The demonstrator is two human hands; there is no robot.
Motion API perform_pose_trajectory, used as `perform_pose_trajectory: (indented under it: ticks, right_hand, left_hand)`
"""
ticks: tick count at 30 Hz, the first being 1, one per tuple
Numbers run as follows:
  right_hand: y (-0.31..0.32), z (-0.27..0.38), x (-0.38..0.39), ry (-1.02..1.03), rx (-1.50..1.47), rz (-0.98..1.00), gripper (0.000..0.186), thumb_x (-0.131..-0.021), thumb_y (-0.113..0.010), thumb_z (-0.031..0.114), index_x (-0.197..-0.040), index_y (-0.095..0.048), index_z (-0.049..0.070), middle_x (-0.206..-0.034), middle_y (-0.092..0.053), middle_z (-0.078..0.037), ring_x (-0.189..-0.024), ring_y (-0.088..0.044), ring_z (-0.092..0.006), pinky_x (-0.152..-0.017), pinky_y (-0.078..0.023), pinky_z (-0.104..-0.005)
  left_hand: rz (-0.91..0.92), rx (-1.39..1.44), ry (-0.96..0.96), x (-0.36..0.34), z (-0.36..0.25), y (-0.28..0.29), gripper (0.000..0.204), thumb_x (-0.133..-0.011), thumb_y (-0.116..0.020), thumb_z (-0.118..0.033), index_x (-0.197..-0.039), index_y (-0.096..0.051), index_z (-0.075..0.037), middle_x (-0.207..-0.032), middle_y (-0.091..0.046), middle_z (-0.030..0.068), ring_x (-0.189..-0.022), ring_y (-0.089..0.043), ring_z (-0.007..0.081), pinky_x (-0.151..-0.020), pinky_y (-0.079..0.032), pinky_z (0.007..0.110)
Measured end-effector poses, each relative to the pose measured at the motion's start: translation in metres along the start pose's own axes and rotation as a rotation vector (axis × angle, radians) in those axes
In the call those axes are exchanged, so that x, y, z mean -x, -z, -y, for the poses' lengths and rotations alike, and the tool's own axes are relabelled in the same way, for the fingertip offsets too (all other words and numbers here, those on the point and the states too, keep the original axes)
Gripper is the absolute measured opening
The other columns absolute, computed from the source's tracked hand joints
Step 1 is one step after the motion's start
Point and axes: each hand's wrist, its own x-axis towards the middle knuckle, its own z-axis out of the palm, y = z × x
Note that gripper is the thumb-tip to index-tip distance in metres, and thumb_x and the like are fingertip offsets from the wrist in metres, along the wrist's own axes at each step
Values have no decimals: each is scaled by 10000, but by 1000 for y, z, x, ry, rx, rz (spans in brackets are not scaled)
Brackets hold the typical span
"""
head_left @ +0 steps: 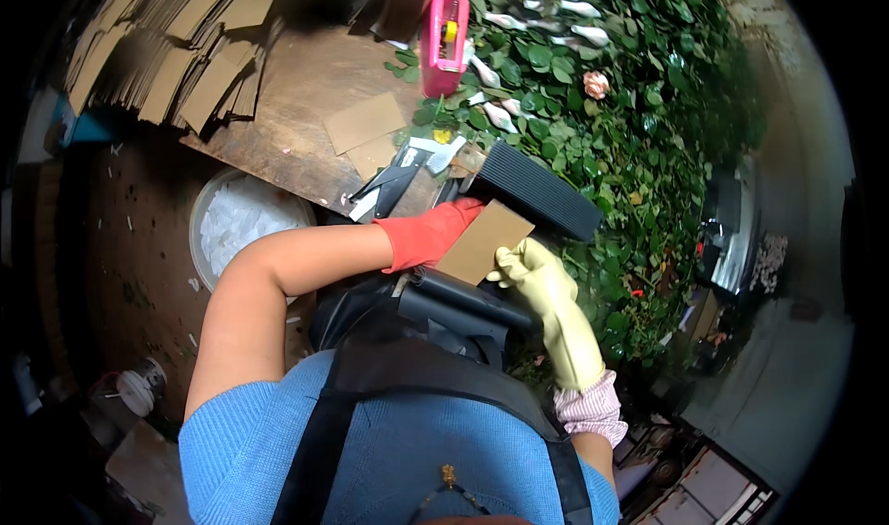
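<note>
A flat brown cardboard piece lies tilted between my hands, in front of a black ribbed block. My right hand, in a pale yellow rubber glove, has its fingers curled and pinches the cardboard at its right edge. My left hand wears a red glove and reaches along the left side of the cardboard. Its fingertips are hidden behind the cardboard and beside the block, so their grip does not show. Below the cardboard is a black rounded bar, close to my body.
Stacked cardboard pieces and a pink tape dispenser stand on the wooden table. Leafy stems with wrapped white buds spread at right. A bucket of white scraps sits lower left.
</note>
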Motion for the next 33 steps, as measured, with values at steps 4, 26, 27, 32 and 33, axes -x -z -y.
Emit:
perform_pose_trajectory:
  ticks: [4, 26, 27, 32, 33]
  right_hand:
    - [12, -19, -32, -2, -195, 190, 263, -1101, -610, 270, -962, -623, 47, -891, -772, -80, -728, -723, -122, -665, -567, -248]
    - [136, 15, -35, 465, 61, -562, 405, -1070, -556, 358, -1371, -671, 112, -1394, -685, -127, -1224, -680, -264, -1058, -535, -383]
    - [163, 5, -65, 330, 98, -669, 407, -1059, -573, 359, -1381, -665, 129, -1446, -653, -132, -1235, -676, -272, -1067, -531, -389]
    - [220, -22, -166, 51, 1044, -752, 432, -968, -701, 299, -1391, -672, 214, -1639, -474, -98, -1479, -462, -326, -1223, -372, -449]
    - [224, -22, -168, -32, 1147, -584, 429, -960, -714, 301, -1380, -680, 220, -1645, -467, -99, -1503, -430, -330, -1239, -347, -457]
  left_hand:
    - [7, -41, -40, 10, -4, 31, 540, -973, -609, -314, -1470, -544, -115, -1418, -609, 191, -1379, -513, 369, -1104, -459, 452]
    - [134, -176, -38, 24, -44, 87, 426, -869, -789, -147, -1253, -671, -5, -1349, -652, 174, -1259, -634, 392, -1005, -580, 439]
    - [144, -162, -31, 23, -42, 86, 426, -868, -790, -145, -1252, -672, -5, -1349, -652, 173, -1257, -635, 391, -1005, -580, 439]
    - [122, -149, -23, 21, -45, 85, 417, -875, -780, -121, -1263, -668, -15, -1342, -651, 177, -1257, -632, 394, -1002, -577, 449]
    - [74, -137, -54, 21, -47, 85, 425, -872, -784, -120, -1266, -661, -19, -1340, -649, 177, -1251, -633, 398, -1003, -577, 444]
